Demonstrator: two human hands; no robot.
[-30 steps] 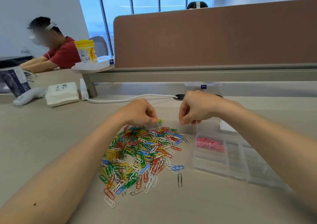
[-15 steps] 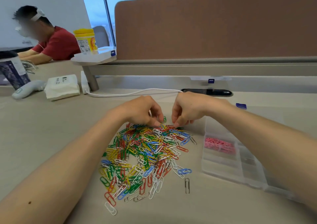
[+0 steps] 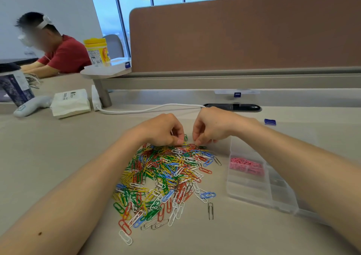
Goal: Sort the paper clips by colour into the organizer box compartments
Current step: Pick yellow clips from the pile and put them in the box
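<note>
A loose pile of paper clips (image 3: 166,178) in red, yellow, green, blue, white and silver lies on the beige desk. My left hand (image 3: 162,131) and my right hand (image 3: 212,126) sit side by side at the pile's far edge, fingertips pinched down onto the clips. What the fingers pinch is hidden. A single green clip (image 3: 185,137) lies between the two hands. The clear organizer box (image 3: 248,193) stands open right of the pile, partly under my right forearm. Pink clips (image 3: 246,165) fill one far compartment. One silver clip (image 3: 210,211) lies apart near the pile.
A white cable (image 3: 146,109) runs behind my hands to a desk slot (image 3: 232,107). A tissue pack (image 3: 70,103), a grey device (image 3: 29,106) and a cup (image 3: 13,86) sit far left. A brown divider (image 3: 244,36) closes the back. Another person sits at far left.
My right hand has come down from a raised fist to the pile's far edge, close to my left hand. My left hand stayed at the pile edge.
</note>
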